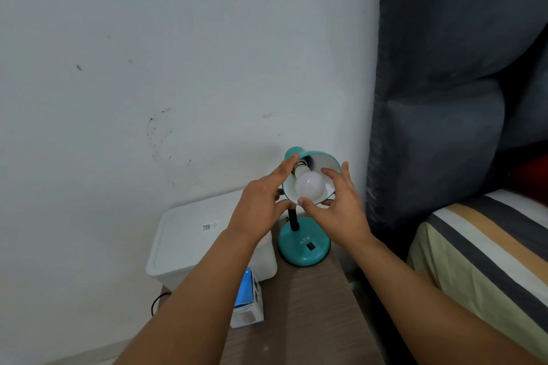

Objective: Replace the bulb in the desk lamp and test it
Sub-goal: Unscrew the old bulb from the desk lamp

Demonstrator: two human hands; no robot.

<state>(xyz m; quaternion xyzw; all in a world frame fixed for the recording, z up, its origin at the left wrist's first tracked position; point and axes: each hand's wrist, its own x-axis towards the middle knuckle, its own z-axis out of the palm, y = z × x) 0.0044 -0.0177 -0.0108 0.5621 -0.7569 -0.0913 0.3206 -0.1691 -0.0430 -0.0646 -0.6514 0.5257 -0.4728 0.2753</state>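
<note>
A teal desk lamp stands at the back of a wooden bedside table, its shade tilted toward me. A white bulb sits in the shade, with its metal screw thread showing at the socket. My left hand clasps the shade's left side: fingers lie along the outside up to the socket and the thumb is under the lower rim. My right hand cups the bulb from the right. Its thumb tip touches the bulb's underside, the forefinger is at the upper right, and another finger rests on the rim.
A blue and white bulb box stands on the table near my left forearm. A white lidded plastic bin sits to the left against the wall, a black cable below it. A striped bed and grey padded headboard are on the right.
</note>
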